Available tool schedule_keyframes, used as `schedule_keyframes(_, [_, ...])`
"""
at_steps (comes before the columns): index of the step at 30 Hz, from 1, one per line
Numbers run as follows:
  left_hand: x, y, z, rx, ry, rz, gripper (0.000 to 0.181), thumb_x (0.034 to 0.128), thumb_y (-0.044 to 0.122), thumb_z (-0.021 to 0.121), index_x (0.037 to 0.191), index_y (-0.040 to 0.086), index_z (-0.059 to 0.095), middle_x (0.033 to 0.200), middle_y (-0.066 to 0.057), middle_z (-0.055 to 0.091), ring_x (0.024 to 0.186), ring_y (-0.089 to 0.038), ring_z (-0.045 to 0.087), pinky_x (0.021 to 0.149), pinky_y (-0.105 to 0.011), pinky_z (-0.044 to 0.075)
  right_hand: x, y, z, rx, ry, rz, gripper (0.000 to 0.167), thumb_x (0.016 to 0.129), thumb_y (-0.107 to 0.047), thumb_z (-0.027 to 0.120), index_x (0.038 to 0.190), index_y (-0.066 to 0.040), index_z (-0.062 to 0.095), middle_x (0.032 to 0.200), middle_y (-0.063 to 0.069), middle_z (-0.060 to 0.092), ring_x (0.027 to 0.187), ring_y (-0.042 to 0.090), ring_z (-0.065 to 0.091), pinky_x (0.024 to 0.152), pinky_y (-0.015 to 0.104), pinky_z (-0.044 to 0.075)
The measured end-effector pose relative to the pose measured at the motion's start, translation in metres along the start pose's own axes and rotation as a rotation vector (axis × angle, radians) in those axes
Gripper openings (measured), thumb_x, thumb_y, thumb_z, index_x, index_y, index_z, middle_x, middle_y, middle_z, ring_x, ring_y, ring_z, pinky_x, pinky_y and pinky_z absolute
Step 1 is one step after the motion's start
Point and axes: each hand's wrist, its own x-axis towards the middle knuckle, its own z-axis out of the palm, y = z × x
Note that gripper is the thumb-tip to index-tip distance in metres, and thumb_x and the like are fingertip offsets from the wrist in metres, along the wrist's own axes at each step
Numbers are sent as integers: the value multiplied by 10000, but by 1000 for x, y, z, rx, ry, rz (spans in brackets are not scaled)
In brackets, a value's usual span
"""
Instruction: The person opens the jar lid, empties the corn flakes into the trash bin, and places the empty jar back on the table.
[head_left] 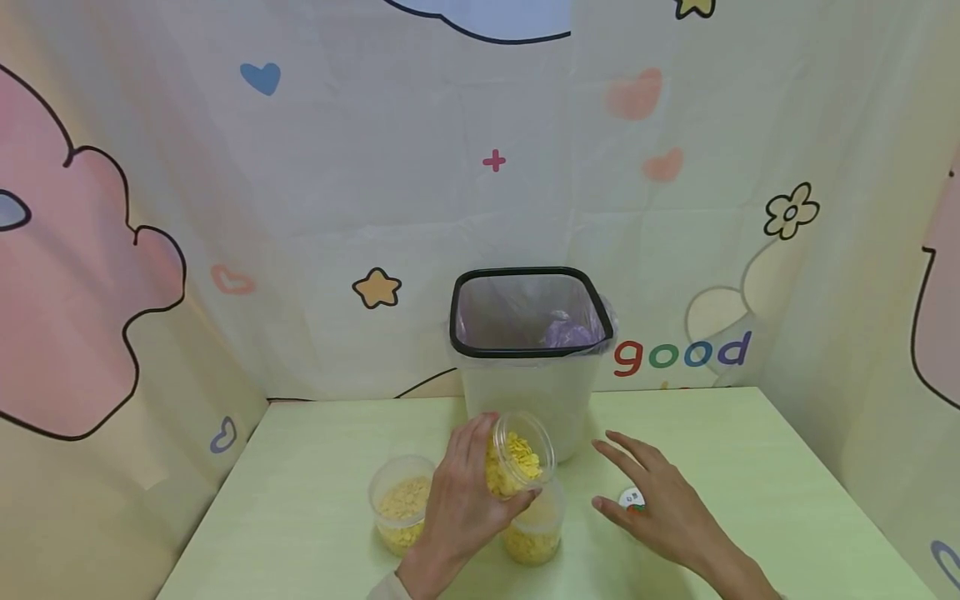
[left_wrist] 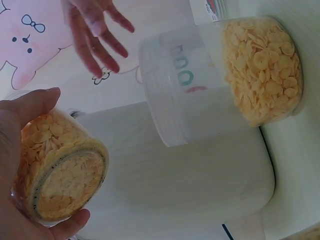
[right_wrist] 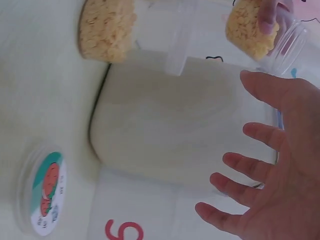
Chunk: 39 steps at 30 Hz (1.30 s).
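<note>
My left hand (head_left: 465, 492) grips a small clear jar (head_left: 521, 454) part-filled with yellow flakes, tilted with its mouth to the right. In the left wrist view the jar's base (left_wrist: 70, 185) faces the camera, thumb and fingers round its side. Below the held jar stands a taller clear tub (head_left: 534, 529), upright, with flakes in its lower part. My right hand (head_left: 663, 504) hovers to the right with fingers spread, touching nothing. Under it lies a round lid (right_wrist: 47, 192) with a strawberry label, on the table.
Left of my left hand stands a wide clear tub (head_left: 405, 508) of yellow flakes. Behind the jars is a pale bin (head_left: 525, 392) with a black rim and a purplish liner. A patterned curtain (head_left: 337, 167) hangs at the table's back edge.
</note>
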Motion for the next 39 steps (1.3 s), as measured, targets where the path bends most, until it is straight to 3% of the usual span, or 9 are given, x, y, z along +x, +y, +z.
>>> schedule_keyframes(10, [5, -1, -6, 7, 9, -2, 979, 584, 440, 923, 1369, 75, 468, 1318, -60, 567, 1216, -218, 559, 961, -350, 543, 9, -19, -16, -10, 65, -82, 734, 816, -398, 772, 1466, -269, 458, 1539, 53, 415, 1361, 333, 443, 980, 608, 466])
schedule_keyframes(20, [13, -8, -11, -2, 77, 50, 1022, 543, 410, 948, 1359, 24, 468, 1266, -113, 581, 1157, -254, 571, 916, -379, 559, 20, -31, -31, 37, 170, -113, 720, 830, -318, 764, 1475, -264, 451, 1538, 24, 414, 1361, 294, 446, 969, 552, 483])
schedule_keyframes(34, [36, -17, -34, 0, 115, 47, 1010, 567, 385, 939, 1378, 37, 446, 1260, -121, 575, 1159, -251, 563, 909, -399, 566, 51, -33, -52, 72, 209, -92, 660, 875, -287, 711, 1479, -234, 449, 1569, 63, 371, 1406, 353, 388, 970, 632, 457])
schedule_keyframes(39, [46, -20, -42, 15, 125, 61, 994, 588, 389, 926, 1378, 36, 438, 1272, -136, 571, 1164, -260, 563, 923, -401, 565, 63, -31, -59, 85, 220, -81, 630, 900, -282, 683, 1482, -241, 445, 1558, 87, 385, 1346, 370, 448, 915, 645, 470])
